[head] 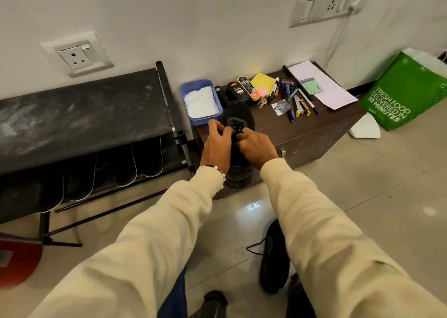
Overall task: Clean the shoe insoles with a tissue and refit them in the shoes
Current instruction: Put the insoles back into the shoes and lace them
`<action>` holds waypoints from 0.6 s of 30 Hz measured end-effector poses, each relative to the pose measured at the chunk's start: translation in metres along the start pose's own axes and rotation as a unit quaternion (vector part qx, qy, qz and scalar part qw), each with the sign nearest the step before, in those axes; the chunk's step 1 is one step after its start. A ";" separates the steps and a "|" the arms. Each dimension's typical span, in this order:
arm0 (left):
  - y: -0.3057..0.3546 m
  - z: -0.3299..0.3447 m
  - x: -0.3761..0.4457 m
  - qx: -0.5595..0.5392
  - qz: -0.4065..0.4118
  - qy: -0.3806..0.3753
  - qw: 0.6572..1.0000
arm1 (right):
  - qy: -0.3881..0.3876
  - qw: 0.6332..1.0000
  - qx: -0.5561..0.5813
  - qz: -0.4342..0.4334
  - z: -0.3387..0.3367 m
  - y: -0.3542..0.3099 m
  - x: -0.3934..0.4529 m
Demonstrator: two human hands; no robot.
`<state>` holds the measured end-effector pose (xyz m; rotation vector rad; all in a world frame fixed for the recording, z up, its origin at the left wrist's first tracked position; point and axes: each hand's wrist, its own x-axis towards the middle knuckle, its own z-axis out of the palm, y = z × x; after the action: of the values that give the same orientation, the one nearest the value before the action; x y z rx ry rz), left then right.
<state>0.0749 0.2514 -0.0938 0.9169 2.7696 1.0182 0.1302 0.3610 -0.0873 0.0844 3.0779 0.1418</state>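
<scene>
A black shoe [238, 124] stands on the near edge of a dark wooden box [302, 129], toe pointing to 12 o'clock, heel overhanging the box's front edge toward 6 o'clock.

Left hand [216, 146]: placed at the shoe's 9 o'clock side. Fingers curled, pinching the lacing area at the shoe's opening. A beaded bracelet [221, 172] sits at the wrist.

Right hand [256, 146]: placed at the shoe's 3 o'clock side. Fingers curled inward on the same lacing area, fingertips meeting those of the left hand. Whether an insole is inside the shoe cannot be told.

A second black shoe [274, 262] lies on the tiled floor [387, 184] at 6 o'clock from the box, laces trailing loose toward 9 o'clock.

On the box, at 11 o'clock from the held shoe: a blue tray [193, 95] containing white tissue [200, 101]. At 12 to 1 o'clock: polish bottles [242, 90], a yellow cloth [262, 80], a round polish tin [287, 83], pens [290, 104] and a sheet of paper [324, 88].

At 9 o'clock from the box: a black shoe rack [79, 114], with several dark insoles [125, 170] leaning in a row beneath its top shelf. At 3 o'clock: a green bag [406, 92] against the wall.
</scene>
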 end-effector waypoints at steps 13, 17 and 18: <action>-0.001 0.009 -0.007 0.146 0.009 -0.021 0.989 | -0.048 0.994 0.012 0.100 -0.008 -0.006 0.005; -0.001 0.006 -0.009 0.176 0.043 -0.055 0.982 | -0.069 0.991 0.020 0.110 -0.011 -0.007 0.008; 0.000 0.004 -0.006 0.177 0.043 -0.071 0.981 | -0.082 0.991 0.025 0.106 -0.011 -0.005 0.008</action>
<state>0.0811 0.2503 -0.0982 1.1067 2.8573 0.4467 0.1212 0.3552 -0.0769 0.4037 2.9008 0.0630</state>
